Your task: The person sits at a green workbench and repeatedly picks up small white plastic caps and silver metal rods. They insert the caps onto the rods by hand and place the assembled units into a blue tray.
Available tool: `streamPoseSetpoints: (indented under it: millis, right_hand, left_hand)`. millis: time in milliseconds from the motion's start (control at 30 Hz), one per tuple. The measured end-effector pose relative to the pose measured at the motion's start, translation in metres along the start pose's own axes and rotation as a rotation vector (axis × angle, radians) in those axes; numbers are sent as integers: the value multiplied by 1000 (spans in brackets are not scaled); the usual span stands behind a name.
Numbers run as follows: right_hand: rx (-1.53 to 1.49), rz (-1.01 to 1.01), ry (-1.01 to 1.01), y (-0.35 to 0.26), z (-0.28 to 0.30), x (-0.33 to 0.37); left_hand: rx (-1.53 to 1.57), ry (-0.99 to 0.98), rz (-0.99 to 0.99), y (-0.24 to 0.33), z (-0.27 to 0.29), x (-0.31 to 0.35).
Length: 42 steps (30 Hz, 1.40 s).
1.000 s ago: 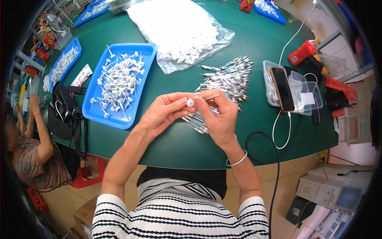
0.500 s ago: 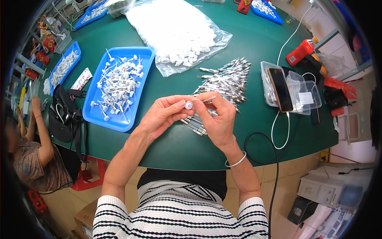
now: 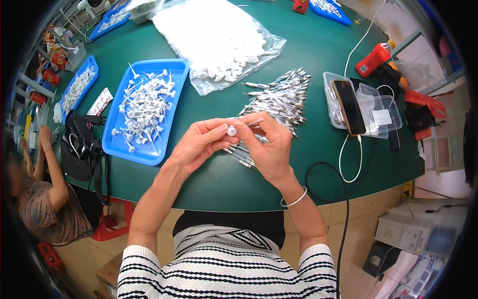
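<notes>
Green matting covers the table (image 3: 308,45), and the person's two hands meet just above its near edge. Left hand (image 3: 199,144) is closed in a pinch, thumb and fingertips gripping a small white cap (image 3: 232,131). Right hand (image 3: 269,147) is likewise closed, its fingertips pinching a thin metal pin (image 3: 254,121) whose end meets the cap; a silver bangle (image 3: 294,200) sits on that wrist. Cap and pin are held off the surface, between the two hands.

Directly beneath and beyond the right hand lies a loose pile of metal pins (image 3: 279,99), fanned across the matting. Left of the hands, a blue tray (image 3: 154,149) holds finished white-headed pieces. Right of the pile, a clear plastic box (image 3: 378,112) carries a phone (image 3: 348,107), with a white cable trailing toward the table edge.

Farther back, an open clear bag of white caps (image 3: 219,35) rests near the table's centre. A second blue tray (image 3: 79,87) lies at far left, where another person sits beside the table.
</notes>
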State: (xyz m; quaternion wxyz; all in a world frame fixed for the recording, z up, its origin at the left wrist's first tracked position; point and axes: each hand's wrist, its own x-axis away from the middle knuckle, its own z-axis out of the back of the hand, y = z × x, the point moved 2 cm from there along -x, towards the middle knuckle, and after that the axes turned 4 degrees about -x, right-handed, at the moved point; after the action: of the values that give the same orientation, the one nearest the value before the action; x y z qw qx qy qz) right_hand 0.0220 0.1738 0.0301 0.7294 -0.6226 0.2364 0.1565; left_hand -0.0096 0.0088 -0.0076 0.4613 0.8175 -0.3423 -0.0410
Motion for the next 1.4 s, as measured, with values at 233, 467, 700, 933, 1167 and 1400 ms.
streamPoseSetpoints:
  millis: [233, 467, 700, 933, 1167, 1400]
  right_hand:
    - [29, 4, -11, 3, 0, 2]
    - [74, 27, -21, 4, 0, 3]
    - [83, 27, -13, 1, -1, 2]
    - [79, 26, -5, 0, 0, 3]
    - [59, 12, 3, -2, -1, 3]
    - [68, 8, -1, -3, -1, 2]
  left_hand:
    - [13, -10, -2, 0, 0, 0]
    - [-4, -9, -7, -1, 0, -1]
    - [-5, -5, -6, 0, 1, 0]
    - [-11, 11, -4, -1, -1, 0]
    - [-17, 9, -12, -1, -1, 1]
    - [-11, 0, -2, 0, -2, 1]
